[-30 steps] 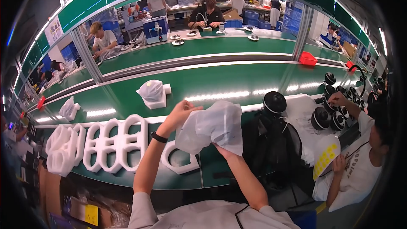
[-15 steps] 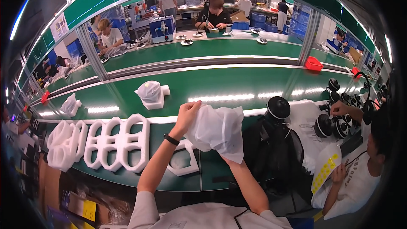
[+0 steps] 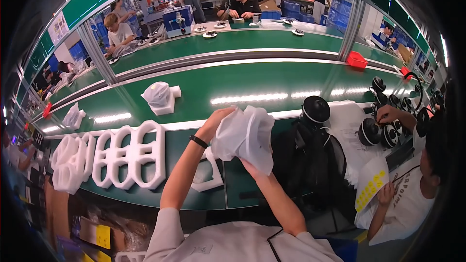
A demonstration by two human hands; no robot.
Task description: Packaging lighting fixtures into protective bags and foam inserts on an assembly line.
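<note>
A thin, whitish, translucent bag (image 3: 245,136) hangs in front of me above the near table edge, wrapped loosely round a bulky thing whose kind I cannot make out. My left hand (image 3: 219,119) grips its upper left edge, fingertips partly behind the film. From below, my right hand (image 3: 250,167) holds the bag's underside; the bag covers most of its fingers. Under my left forearm lies a white foam tray (image 3: 209,177) with a cut-out opening.
White foam frames (image 3: 128,157) stand in a row at left. Similar bagged pieces (image 3: 158,94) rest on the green belt. At right are a black backpack (image 3: 313,160), black dome units (image 3: 370,132) and a co-worker's hand (image 3: 387,114) among them; a red bin (image 3: 357,60) stands farther back.
The bag has turned and drawn into a narrower, taller shape between my hands. My view has tipped slightly, so the belt and foam sit higher and further left.
</note>
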